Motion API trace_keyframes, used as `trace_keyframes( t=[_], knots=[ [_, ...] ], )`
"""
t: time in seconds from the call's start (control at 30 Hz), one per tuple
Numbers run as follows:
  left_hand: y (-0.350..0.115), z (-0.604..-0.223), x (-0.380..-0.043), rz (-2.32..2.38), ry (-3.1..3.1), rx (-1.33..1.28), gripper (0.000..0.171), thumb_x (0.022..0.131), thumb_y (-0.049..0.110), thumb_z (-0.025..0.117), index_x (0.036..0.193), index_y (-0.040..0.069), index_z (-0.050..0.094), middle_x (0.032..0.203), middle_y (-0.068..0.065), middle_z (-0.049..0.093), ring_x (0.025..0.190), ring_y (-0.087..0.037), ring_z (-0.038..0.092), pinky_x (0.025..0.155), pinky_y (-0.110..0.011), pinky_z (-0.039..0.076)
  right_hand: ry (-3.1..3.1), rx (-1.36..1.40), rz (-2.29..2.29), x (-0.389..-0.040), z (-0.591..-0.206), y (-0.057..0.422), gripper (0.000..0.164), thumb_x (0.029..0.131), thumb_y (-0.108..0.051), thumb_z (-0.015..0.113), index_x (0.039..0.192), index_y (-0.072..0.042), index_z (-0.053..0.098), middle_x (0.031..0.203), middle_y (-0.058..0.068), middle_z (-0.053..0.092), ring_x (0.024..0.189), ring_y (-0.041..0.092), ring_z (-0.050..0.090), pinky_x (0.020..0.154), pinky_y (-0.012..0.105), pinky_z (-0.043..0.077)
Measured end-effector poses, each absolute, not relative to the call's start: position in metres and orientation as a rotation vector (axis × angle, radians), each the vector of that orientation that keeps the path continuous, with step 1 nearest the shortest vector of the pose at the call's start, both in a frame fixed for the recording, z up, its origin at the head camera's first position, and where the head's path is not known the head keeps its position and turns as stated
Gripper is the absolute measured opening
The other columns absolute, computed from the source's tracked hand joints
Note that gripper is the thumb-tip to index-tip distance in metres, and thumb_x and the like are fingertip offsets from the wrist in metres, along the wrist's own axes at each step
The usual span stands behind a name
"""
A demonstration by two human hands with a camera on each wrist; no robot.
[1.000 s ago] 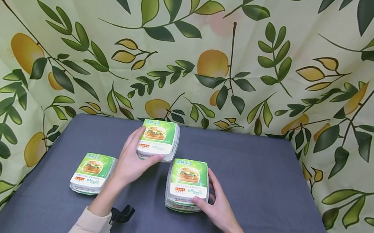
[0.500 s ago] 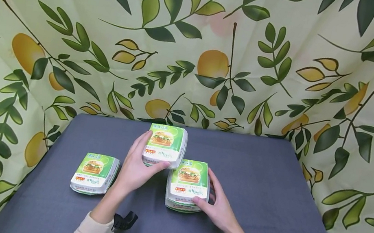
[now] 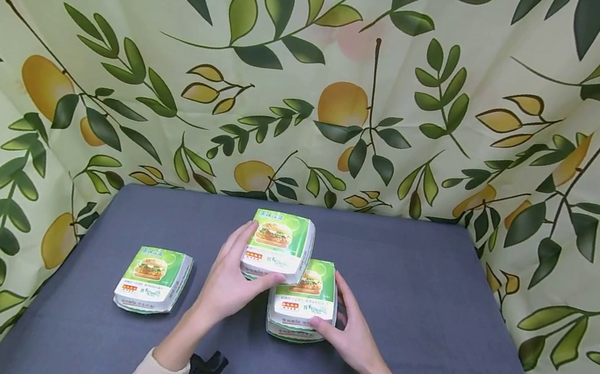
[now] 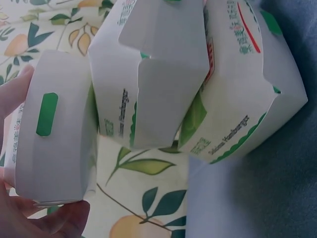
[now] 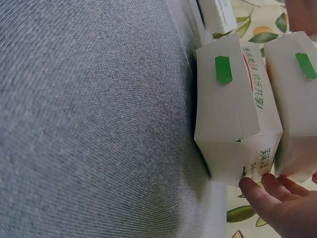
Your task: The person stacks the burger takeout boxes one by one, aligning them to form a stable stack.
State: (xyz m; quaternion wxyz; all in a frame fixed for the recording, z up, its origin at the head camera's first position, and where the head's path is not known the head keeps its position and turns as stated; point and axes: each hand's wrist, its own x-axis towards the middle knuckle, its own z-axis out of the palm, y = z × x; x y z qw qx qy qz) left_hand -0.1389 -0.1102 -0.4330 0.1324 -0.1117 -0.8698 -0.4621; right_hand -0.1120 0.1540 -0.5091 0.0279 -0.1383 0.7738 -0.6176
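Observation:
In my left hand is a burger box, white and green with a burger picture, gripped between thumb and fingers. It hangs above and partly over a stack of two similar burger boxes. In the left wrist view the stack's upper box leans at a slight angle on the lower box, and the held box is apart from it. My right hand holds the stack at its right side, thumb on the front corner; in the right wrist view its fingertips touch the boxes' edges.
Another burger box lies flat on the grey-blue tablecloth to the left. A curtain printed with leaves and fruit hangs behind the table and along both sides.
My left hand has carried its burger box to the right and slightly nearer, so it now overlaps the stack's far left corner from above. The right hand and the stack stay in place.

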Motion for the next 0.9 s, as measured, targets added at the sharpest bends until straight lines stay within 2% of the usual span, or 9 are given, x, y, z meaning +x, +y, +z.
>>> trace_keyframes(
  t=[0.4,0.7,0.9],
  knots=[
    [-0.095,-0.432,-0.131,-1.328,-2.561,-0.36,0.107,0.074,0.053,0.088,0.158,0.013,0.035,0.162,-0.01,0.032,0.145,-0.032,0.034,0.113,-0.059,0.031,2.419,-0.4,-1.863,-0.113,-0.508,0.153,0.094,0.089,-0.026,0.079,0.163,-0.015,0.022,0.157,0.011,0.038,0.136,0.029,0.042,0.107,0.044,0.044],
    [-0.088,-0.431,-0.127,-1.308,-2.588,-0.366,0.108,0.072,0.057,0.088,0.159,0.018,0.036,0.162,-0.009,0.031,0.144,-0.033,0.034,0.111,-0.061,0.033,2.42,-0.422,-1.866,-0.114,-0.508,0.153,0.094,0.09,-0.024,0.079,0.163,-0.015,0.021,0.156,0.012,0.039,0.135,0.029,0.044,0.106,0.037,0.045],
    [-0.086,-0.43,-0.123,-1.321,-2.603,-0.386,0.106,0.074,0.056,0.087,0.159,0.02,0.035,0.163,-0.007,0.03,0.144,-0.032,0.034,0.11,-0.061,0.034,2.426,-0.422,-1.861,-0.114,-0.508,0.153,0.094,0.09,-0.025,0.078,0.163,-0.014,0.021,0.156,0.012,0.039,0.136,0.03,0.044,0.107,0.043,0.044]
  ],
)
